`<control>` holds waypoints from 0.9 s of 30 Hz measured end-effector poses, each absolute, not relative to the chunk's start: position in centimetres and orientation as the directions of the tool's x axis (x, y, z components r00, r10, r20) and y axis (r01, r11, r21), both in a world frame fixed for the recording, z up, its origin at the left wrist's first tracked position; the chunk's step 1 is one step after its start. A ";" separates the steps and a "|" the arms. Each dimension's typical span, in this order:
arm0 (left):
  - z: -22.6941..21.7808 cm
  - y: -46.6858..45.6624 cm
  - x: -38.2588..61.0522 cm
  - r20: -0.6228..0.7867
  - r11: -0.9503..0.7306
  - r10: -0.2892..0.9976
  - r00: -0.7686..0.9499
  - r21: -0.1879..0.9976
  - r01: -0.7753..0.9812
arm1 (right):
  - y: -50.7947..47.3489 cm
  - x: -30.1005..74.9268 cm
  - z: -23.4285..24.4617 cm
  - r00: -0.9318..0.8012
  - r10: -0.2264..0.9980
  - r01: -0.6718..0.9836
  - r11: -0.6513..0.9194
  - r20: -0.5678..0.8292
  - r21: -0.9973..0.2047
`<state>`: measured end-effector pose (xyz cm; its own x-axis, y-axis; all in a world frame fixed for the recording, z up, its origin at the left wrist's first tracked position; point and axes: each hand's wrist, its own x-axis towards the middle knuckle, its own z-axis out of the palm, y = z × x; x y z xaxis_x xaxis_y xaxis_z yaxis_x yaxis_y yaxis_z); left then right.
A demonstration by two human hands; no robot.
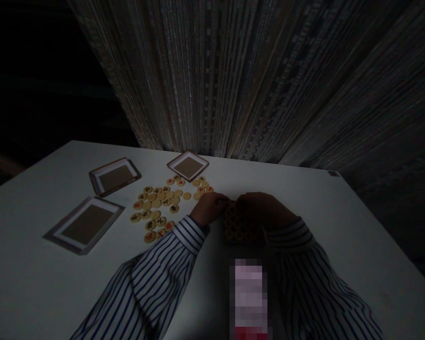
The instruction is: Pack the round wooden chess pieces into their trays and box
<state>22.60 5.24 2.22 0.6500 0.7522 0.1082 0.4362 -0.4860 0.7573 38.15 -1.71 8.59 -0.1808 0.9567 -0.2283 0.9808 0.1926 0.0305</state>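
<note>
A shallow dark box [243, 242] sits in front of me, with rows of round Chinese chess pieces [230, 223] inside it. At its far left corner is my left hand [209, 208], fingers closed in a pinch; whatever they hold is too dark to make out. My right hand [265, 210] curves over the far right part of the box, covering some of the pieces. Its fingers are in shadow and mostly hidden. Left of my left hand, loose Chinese chess pieces [156, 203] with red or black characters lie spread out, several of them blank side up.
Three shallow trays with pale rims lie on the white table [24, 283]: one [83, 250] at the near left, one [102, 190] behind it, and one [188, 178] at the back. A striped curtain [212, 85] hangs behind the table's far edge. The light is dim.
</note>
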 end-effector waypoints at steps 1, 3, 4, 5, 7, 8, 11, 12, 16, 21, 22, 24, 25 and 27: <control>2.3 5.2 22.6 0.102 -0.483 0.751 0.653 0.759 0.437 | -1.8 38.1 8.8 -0.186 0.954 0.981 0.194 -0.236 0.013; 2.4 5.1 22.6 0.092 -0.478 0.753 0.652 0.757 0.445 | -2.1 38.1 9.0 -0.197 0.949 0.980 0.199 -0.247 -0.016; 2.5 5.1 22.6 0.091 -0.478 0.756 0.649 0.754 0.451 | -2.2 38.0 9.0 -0.200 0.948 0.979 0.200 -0.249 -0.024; 2.5 5.1 22.6 0.093 -0.479 0.759 0.645 0.750 0.456 | -2.2 38.0 9.0 -0.203 0.947 0.979 0.201 -0.251 -0.031; 2.5 5.1 22.6 0.100 -0.487 0.760 0.642 0.741 0.462 | -2.3 38.1 8.9 -0.218 0.942 0.976 0.213 -0.253 -0.049; 2.5 5.1 22.6 0.104 -0.493 0.757 0.645 0.738 0.460 | -2.4 38.1 8.8 -0.229 0.940 0.973 0.222 -0.254 -0.055; 2.5 5.1 22.6 0.102 -0.502 0.746 0.658 0.737 0.454 | -2.4 38.2 8.6 -0.248 0.936 0.969 0.241 -0.250 -0.060; 2.5 5.2 22.6 0.100 -0.499 0.746 0.658 0.738 0.454 | -2.3 38.3 8.5 -0.249 0.936 0.969 0.242 -0.248 -0.057; 2.3 5.2 22.6 0.101 -0.498 0.751 0.653 0.735 0.460 | -2.3 38.3 8.5 -0.268 0.934 0.963 0.262 -0.235 -0.057; 2.4 5.2 22.6 0.112 -0.511 0.749 0.654 0.726 0.461 | -2.3 38.3 8.5 -0.280 0.931 0.960 0.271 -0.232 -0.072; 2.4 5.2 22.6 0.108 -0.508 0.751 0.652 0.725 0.465 | -2.3 38.3 8.5 -0.276 0.933 0.961 0.268 -0.232 -0.065; 2.5 5.2 22.6 0.099 -0.502 0.754 0.650 0.725 0.472 | -2.3 38.2 8.5 -0.277 0.932 0.961 0.271 -0.232 -0.058; 2.6 5.1 22.6 0.095 -0.499 0.754 0.650 0.726 0.473 | -2.3 38.2 8.5 -0.279 0.931 0.960 0.272 -0.235 -0.060; 2.6 5.1 22.6 0.090 -0.494 0.755 0.650 0.730 0.473 | -2.3 38.2 8.5 -0.273 0.930 0.962 0.265 -0.245 -0.066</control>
<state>22.60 5.12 2.65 0.6496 0.7550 0.0900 0.4730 -0.4939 0.7296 38.16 -2.33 8.48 -0.2727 0.9305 -0.2447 0.9621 0.2647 -0.0656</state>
